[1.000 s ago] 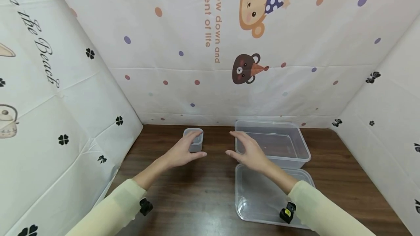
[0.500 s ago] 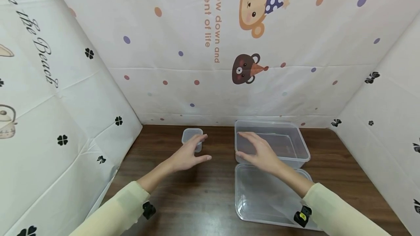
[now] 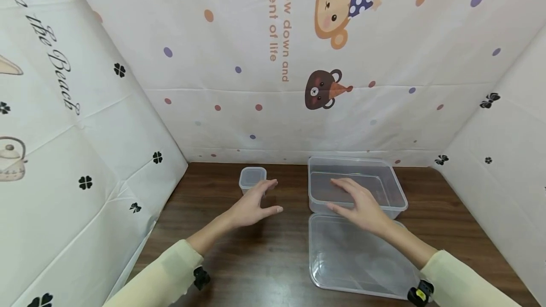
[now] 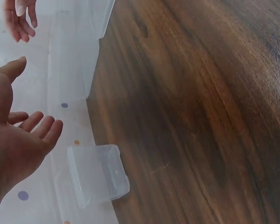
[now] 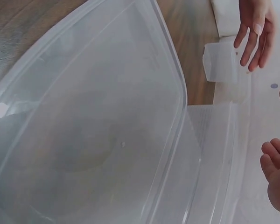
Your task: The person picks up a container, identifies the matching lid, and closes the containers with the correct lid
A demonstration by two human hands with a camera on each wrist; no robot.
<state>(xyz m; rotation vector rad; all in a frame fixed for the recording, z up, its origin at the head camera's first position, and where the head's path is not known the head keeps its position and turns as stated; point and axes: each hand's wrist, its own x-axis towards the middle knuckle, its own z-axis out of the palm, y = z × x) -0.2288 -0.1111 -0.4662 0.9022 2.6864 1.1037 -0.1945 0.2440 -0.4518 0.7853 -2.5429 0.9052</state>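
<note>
My left hand (image 3: pixel 250 208) hovers with spread, relaxed fingers just in front of a small clear plastic container (image 3: pixel 251 177), which has a lid on and stands near the back wall. In the left wrist view that small container (image 4: pixel 98 172) sits apart from the hand. My right hand (image 3: pixel 362 206), its thumb and fingers parted, is held above the front of a large clear rectangular plastic box (image 3: pixel 401 198) without a lid. A flat clear lid (image 3: pixel 354 259) lies in front of that box, under my right forearm. Neither hand holds anything.
The dark wood table (image 3: pixel 273 269) is bounded by a printed white cloth (image 3: pixel 239 117) at the back and on both sides. The large box stands near the back cloth. Bare wood lies between the small container and the box.
Both hands have drifted to the right, the right hand farther, from the box's left edge to over its front. The small container shows more now. Box and lid stay put.
</note>
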